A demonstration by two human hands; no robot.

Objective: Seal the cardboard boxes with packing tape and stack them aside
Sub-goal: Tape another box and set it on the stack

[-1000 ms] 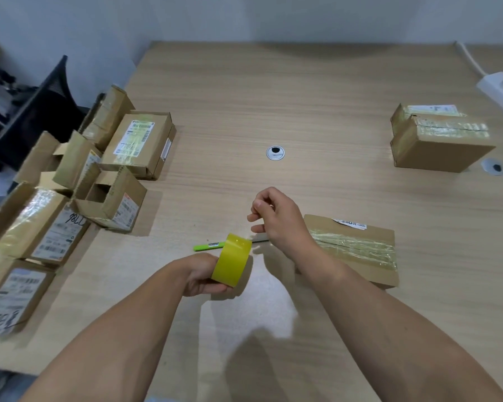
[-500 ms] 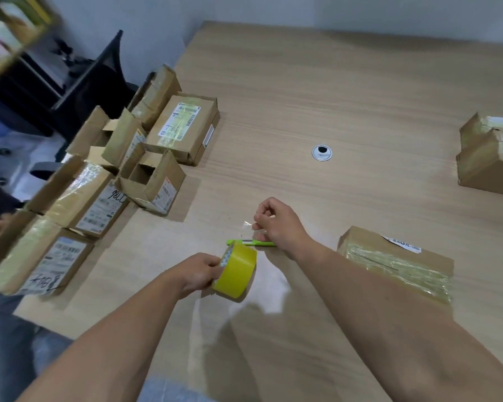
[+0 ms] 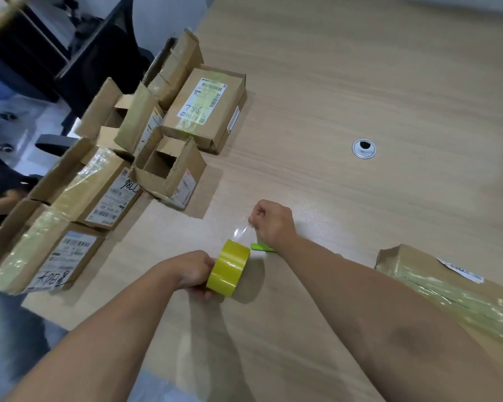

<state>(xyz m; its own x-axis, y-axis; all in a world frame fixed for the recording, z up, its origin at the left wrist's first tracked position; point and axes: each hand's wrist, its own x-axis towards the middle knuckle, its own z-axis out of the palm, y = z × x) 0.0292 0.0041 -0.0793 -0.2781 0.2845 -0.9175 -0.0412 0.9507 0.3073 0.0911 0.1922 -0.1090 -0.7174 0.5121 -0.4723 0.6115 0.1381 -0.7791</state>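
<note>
The clear strip (image 3: pixel 241 232) had drawn out longer from the tape roll (image 3: pixel 228 268) than half a second before. On the bench (image 3: pixel 360 82), open cardboard boxes (image 3: pixel 169 169) crowded the left. Nearer, the left hand (image 3: pixel 192 271) gripped the tape roll, the right hand (image 3: pixel 273 221) pinched the strip's end, and a taped box (image 3: pixel 447 291) lay right.

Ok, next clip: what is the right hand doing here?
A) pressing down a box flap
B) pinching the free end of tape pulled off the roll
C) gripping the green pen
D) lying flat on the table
B: the right hand pinches the clear tape strip stretched from the yellow tape roll held by the left hand; the green pen lies on the table by its wrist.
</note>
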